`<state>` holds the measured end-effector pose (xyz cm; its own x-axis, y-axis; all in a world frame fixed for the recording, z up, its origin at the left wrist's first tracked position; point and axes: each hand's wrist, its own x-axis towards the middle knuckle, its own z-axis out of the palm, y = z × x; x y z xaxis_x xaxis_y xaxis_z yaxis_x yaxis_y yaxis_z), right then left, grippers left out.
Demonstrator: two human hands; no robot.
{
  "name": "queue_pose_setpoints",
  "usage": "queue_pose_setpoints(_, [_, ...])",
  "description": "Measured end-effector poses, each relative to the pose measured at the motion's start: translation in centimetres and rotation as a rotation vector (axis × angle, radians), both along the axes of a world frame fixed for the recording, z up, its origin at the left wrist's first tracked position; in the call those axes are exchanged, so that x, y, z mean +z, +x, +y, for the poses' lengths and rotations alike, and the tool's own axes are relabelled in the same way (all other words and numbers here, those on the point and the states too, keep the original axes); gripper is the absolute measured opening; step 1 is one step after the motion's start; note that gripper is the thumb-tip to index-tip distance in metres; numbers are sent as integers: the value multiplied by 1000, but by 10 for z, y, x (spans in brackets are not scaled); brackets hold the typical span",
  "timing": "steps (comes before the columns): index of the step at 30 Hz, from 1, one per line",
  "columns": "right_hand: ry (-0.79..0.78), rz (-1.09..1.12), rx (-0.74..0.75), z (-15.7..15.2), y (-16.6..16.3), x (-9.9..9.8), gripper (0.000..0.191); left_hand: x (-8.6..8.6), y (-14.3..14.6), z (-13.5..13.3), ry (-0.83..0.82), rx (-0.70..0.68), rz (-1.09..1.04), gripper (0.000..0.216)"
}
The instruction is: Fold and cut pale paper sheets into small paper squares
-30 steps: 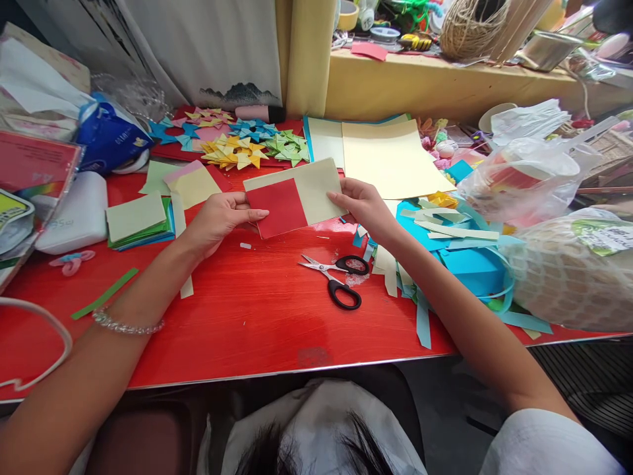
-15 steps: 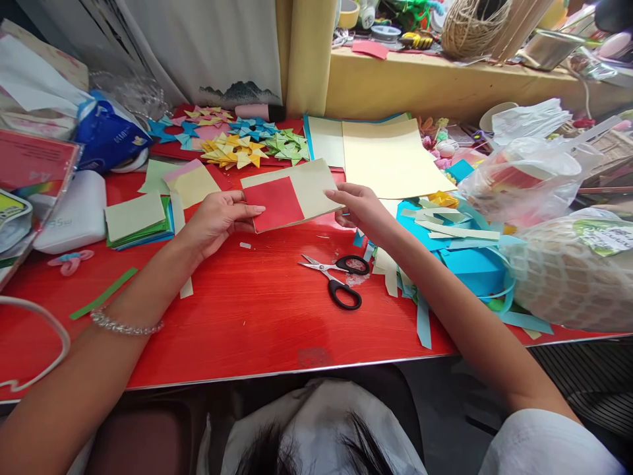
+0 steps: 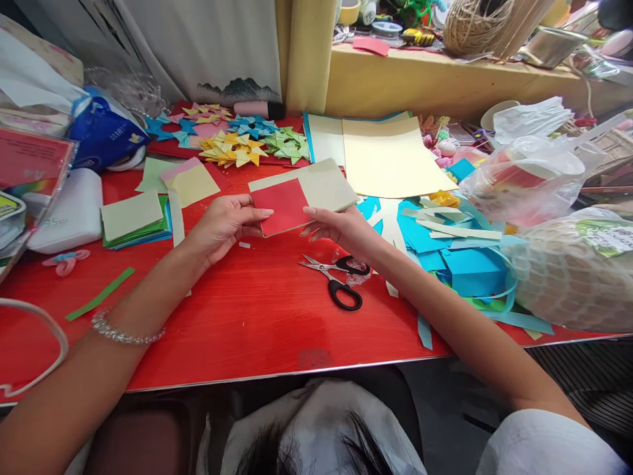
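A square of red paper (image 3: 281, 206) lies over the left part of a longer cream paper sheet (image 3: 326, 181), and both are held up above the table. My left hand (image 3: 230, 224) pinches their left edge, thumb on top of the red paper. At the lower right corner of the red square, my right hand (image 3: 341, 227) grips with the thumb on top and the fingers below the cream sheet. Below the papers, scissors (image 3: 336, 277) with black handles lie on the red table (image 3: 247, 316), blades slightly parted and pointing left.
A stack of cut paper squares (image 3: 133, 218) sits at the left, near a green strip (image 3: 101, 293). Folded paper stars (image 3: 237, 148) lie at the back. Large cream sheets (image 3: 395, 155) stand behind my right hand. Blue scraps (image 3: 469, 267) and a netted bag (image 3: 573, 270) are at the right.
My right hand has slid left and down along the cream sheet, its thumb now at the red square's corner. The papers have shifted slightly right.
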<state>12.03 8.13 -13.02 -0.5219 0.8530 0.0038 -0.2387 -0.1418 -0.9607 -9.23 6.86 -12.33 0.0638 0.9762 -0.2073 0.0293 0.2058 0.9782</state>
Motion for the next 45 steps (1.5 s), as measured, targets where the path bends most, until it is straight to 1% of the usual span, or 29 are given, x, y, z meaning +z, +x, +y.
queue_pose_setpoints(5, [-21, -38, -79, -3, -3, -5, 27, -1, 4, -4, 61, 1, 1, 25])
queue_pose_setpoints(9, [-28, -61, -147, -4, -4, -7, 25, 2, 8, -7, 26, -6, -22, 25])
queue_pose_setpoints(12, [-28, -59, -169, -6, -5, -7, 25, 3, 14, -11, -6, -29, -52, 27])
queue_pose_setpoints(15, [-27, -59, -150, -7, -6, -5, 23, 1, 18, -14, -14, -41, -43, 25])
queue_pose_setpoints(21, [-29, -53, -131, -6, -6, -4, 28, -2, 17, -14, 10, 19, 38, 21])
queue_pose_setpoints(24, [-33, -53, -142, -6, -5, -5, 25, -1, 17, -14, 13, -2, -22, 17])
queue_pose_setpoints(28, [-34, -48, -128, -9, -7, -4, 24, 1, 20, -17, -16, -40, -123, 18])
queue_pose_setpoints(33, [-35, -145, -59, -8, -10, 3, 23, 2, 26, -21, -71, -31, -127, 21])
queue_pose_setpoints(35, [11, -231, -36, -5, -7, 10, 21, 2, 26, -21, -56, -11, -100, 22])
queue_pose_setpoints(36, [56, -313, -12, -5, -4, 16, 20, 2, 25, -21, -39, 3, -84, 21])
queue_pose_setpoints(38, [207, -570, 36, -9, 5, 29, 17, 2, 23, -20, -9, 32, -53, 21])
queue_pose_setpoints(39, [306, -736, 55, -14, 10, 35, 17, 3, 22, -19, 0, 48, -42, 20])
queue_pose_setpoints(40, [427, -903, 41, -21, 16, 41, 20, 3, 20, -18, 4, 64, -37, 20])
queue_pose_setpoints(41, [518, -1064, 24, -30, 22, 45, 26, 3, 19, -17, 4, 79, -35, 21])
queue_pose_setpoints(42, [583, -1214, 38, -40, 28, 47, 27, 3, 17, -16, 1, 92, -31, 22])
queue_pose_setpoints(43, [634, -1320, 81, -50, 34, 47, 28, 3, 15, -15, -2, 105, -17, 23])
queue_pose_setpoints(44, [662, -1405, 111, -60, 38, 46, 26, 3, 14, -14, -7, 116, 5, 25])
queue_pose_setpoints(45, [688, -1432, 159, -68, 43, 44, 26, 3, 13, -13, -15, 125, 29, 27])
